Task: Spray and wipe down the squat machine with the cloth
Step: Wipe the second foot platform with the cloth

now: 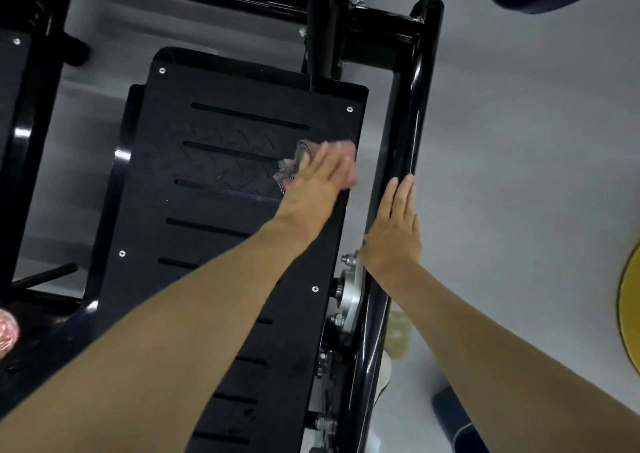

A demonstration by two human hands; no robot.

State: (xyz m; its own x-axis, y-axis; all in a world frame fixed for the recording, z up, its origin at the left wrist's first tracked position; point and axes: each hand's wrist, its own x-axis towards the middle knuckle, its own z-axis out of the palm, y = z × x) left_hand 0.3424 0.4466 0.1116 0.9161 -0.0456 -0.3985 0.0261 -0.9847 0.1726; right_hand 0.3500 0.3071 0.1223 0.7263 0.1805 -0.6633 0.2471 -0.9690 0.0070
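Fingers (334,161) of the left hand (318,182) lie straight and flat, pressing the grey mesh-weave cloth (289,168) onto the black slotted squat-machine footplate (207,210), at its far right part. The footplate's long axis runs near to far. Most of its area lies left of and nearer than the cloth, so the next strokes should probably travel that way. The right hand (394,234), fingers straight, rests on the glossy black frame tube (417,106) just right of the footplate.

squat machine (410,123): glossy black tube frame | footplate (207,217): black, slotted, tread-textured | cloth (289,170): grey mesh-patterned, bunched, footplate's upper right, pressed under left hand (322,179)
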